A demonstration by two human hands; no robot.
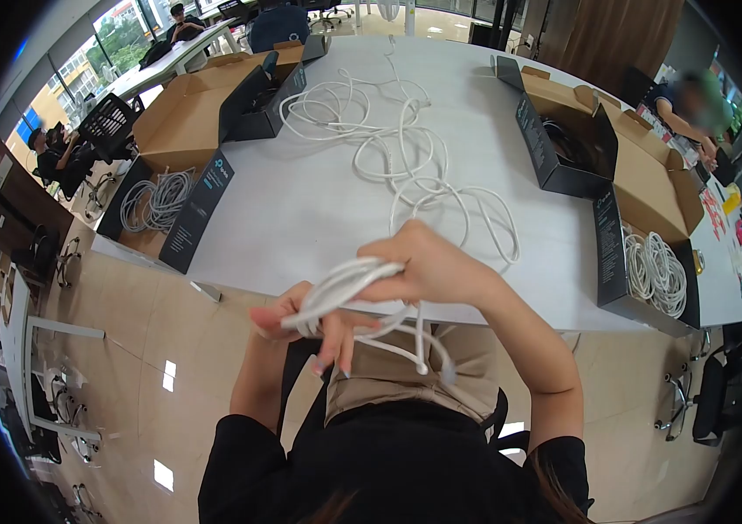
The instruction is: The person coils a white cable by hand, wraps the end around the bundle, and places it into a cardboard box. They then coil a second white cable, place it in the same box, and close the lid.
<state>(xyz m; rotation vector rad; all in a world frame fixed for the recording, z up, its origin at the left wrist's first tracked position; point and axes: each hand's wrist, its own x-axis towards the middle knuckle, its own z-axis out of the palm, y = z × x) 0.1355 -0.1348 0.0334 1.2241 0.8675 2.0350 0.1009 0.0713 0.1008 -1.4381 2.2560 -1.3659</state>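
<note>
My left hand (305, 321) grips one end of a folded bundle of white cable (336, 293) just off the near edge of the white table (301, 210). Above it, my right hand (428, 262) is closed over the bundle's other end. A short loop with a plug end (447, 374) hangs below the hands over my lap. From the bundle, the white cable's loose length (406, 157) trails back across the table in tangled loops.
Open cardboard boxes stand on both table sides: a left one holding coiled white cables (157, 199), a right one with white coils (657, 272), and a black box with dark cables (567, 144). People sit at far desks left and right. Office chairs stand around.
</note>
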